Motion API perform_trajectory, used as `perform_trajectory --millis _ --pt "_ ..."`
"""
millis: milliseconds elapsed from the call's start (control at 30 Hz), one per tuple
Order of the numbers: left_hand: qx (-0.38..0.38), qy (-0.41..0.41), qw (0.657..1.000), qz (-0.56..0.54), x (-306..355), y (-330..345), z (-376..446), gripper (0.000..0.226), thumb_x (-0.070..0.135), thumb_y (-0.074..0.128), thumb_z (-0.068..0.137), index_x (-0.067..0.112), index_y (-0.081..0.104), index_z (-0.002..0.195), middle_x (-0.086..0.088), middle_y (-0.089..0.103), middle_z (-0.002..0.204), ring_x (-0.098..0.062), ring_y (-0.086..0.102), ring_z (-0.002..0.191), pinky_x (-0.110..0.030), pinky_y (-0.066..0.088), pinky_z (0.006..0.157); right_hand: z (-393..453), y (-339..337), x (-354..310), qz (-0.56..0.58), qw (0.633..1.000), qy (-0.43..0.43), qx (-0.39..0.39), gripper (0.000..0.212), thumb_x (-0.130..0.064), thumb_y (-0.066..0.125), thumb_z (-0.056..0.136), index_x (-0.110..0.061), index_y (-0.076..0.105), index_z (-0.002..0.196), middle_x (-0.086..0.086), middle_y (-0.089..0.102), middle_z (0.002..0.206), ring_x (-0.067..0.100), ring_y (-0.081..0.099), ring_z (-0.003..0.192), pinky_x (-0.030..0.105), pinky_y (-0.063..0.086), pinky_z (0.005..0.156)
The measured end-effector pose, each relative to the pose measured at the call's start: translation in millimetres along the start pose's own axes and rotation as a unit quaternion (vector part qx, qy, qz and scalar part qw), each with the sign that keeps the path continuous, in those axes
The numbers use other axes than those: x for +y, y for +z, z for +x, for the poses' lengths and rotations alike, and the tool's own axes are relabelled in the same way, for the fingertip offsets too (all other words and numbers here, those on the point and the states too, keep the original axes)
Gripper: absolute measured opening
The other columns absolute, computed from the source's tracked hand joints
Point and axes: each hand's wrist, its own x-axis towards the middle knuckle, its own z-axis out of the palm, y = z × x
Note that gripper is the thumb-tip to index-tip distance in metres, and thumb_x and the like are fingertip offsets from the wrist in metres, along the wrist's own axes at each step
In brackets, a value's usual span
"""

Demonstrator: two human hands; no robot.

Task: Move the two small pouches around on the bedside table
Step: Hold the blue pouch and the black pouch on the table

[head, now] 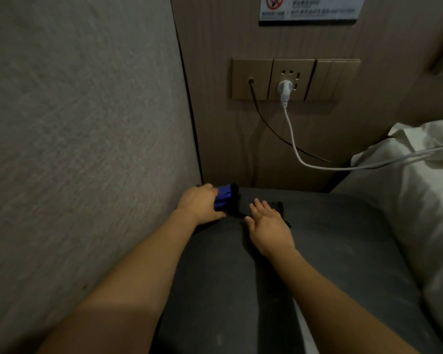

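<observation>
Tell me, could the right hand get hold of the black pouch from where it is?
Probably yes: the right hand already lies flat on the black pouch, with nothing between them.

The dark desk (330, 238) is hemmed in: a textured wall (74, 123) runs close along its left edge, a wood panel (228, 149) closes the far side, and a white pillow (425, 187) crowds the right. Two cables (292, 139) hang above the far edge; the near surface lies open.

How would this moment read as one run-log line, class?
left hand: grips blue pouch | right hand: flat on black pouch | both on bedside table
</observation>
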Motion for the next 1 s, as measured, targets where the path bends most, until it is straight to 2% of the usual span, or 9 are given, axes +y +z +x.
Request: perform_trajectory --millis 200,333,533,600,667,733,800,900,1000 --pt "0.039 -0.029 0.998 0.037 10 6 8 0.036 0.021 0.050 0.092 0.007 0.055 0.125 -0.015 0.058 0.125 -0.033 0.059 0.111 -0.039 0.048 0.088 -10 -11 22 0.000 0.998 0.059 0.010 0.052 -0.037 0.027 0.101 -0.014 0.025 0.147 0.002 0.017 0.157 0.018 0.012 0.145 0.032 0.010 0.117" --pt "0.079 -0.102 0.986 -0.102 2 1 9 0.030 0.019 0.051 0.091 0.003 0.061 0.114 -0.020 0.064 0.115 -0.036 0.062 0.104 -0.038 0.049 0.082 -7 -2 5 0.001 0.995 0.100 0.024 0.056 -0.039 0.023 0.100 -0.010 0.020 0.148 0.007 0.013 0.158 0.022 0.008 0.145 0.036 0.007 0.117" --pt "0.110 -0.184 0.936 -0.279 -14 2 9 0.031 0.016 0.051 0.092 -0.006 0.061 0.112 -0.026 0.064 0.114 -0.037 0.061 0.104 -0.037 0.049 0.083 -6 0 -5 -0.009 0.992 0.120 0.032 0.058 -0.039 0.021 0.101 -0.007 0.015 0.149 0.010 0.009 0.158 0.024 0.006 0.145 0.038 0.007 0.118" --pt "0.090 -0.150 0.956 -0.237 -12 2 7 0.032 0.023 0.054 0.091 0.001 0.061 0.114 -0.022 0.065 0.116 -0.035 0.061 0.105 -0.035 0.049 0.083 -7 1 -4 -0.005 0.993 0.111 0.031 0.058 -0.038 0.022 0.101 -0.008 0.014 0.149 0.010 0.008 0.158 0.024 0.005 0.145 0.037 0.006 0.118" --pt "0.059 -0.072 0.990 -0.107 -4 0 5 0.043 0.043 0.060 0.085 0.014 0.061 0.117 -0.012 0.064 0.117 -0.031 0.062 0.106 -0.032 0.048 0.083 -8 0 -2 0.000 0.994 0.101 0.034 0.057 -0.036 0.024 0.101 -0.008 0.015 0.149 0.009 0.009 0.158 0.024 0.005 0.145 0.036 0.005 0.118" --pt "0.048 -0.033 0.998 -0.011 6 2 6 0.057 0.057 0.060 0.079 0.019 0.057 0.122 -0.006 0.060 0.117 -0.027 0.062 0.103 -0.032 0.048 0.080 -9 -2 -1 -0.002 0.995 0.099 0.032 0.056 -0.036 0.024 0.101 -0.009 0.015 0.149 0.009 0.009 0.158 0.023 0.005 0.146 0.036 0.006 0.117" --pt "0.057 -0.039 0.997 0.020 14 4 7 0.053 0.052 0.059 0.082 0.016 0.056 0.122 -0.007 0.057 0.116 -0.026 0.062 0.100 -0.033 0.048 0.075 -9 -4 0 -0.005 0.995 0.100 0.029 0.056 -0.036 0.024 0.101 -0.009 0.015 0.149 0.009 0.009 0.158 0.023 0.005 0.146 0.035 0.006 0.117" --pt "0.068 -0.041 0.996 0.052 23 8 12 0.038 0.029 0.056 0.089 0.009 0.055 0.121 -0.011 0.058 0.120 -0.029 0.062 0.103 -0.035 0.049 0.076 -9 -4 0 -0.007 0.995 0.098 0.027 0.056 -0.036 0.023 0.101 -0.009 0.015 0.149 0.009 0.009 0.158 0.023 0.006 0.145 0.035 0.006 0.117" --pt "0.084 -0.093 0.991 -0.043 18 3 15 0.029 0.021 0.053 0.090 0.004 0.061 0.112 -0.016 0.064 0.115 -0.033 0.063 0.102 -0.036 0.050 0.078 -6 -2 -1 -0.005 0.994 0.102 0.026 0.057 -0.038 0.023 0.101 -0.009 0.015 0.149 0.009 0.009 0.158 0.023 0.005 0.146 0.035 0.006 0.117"
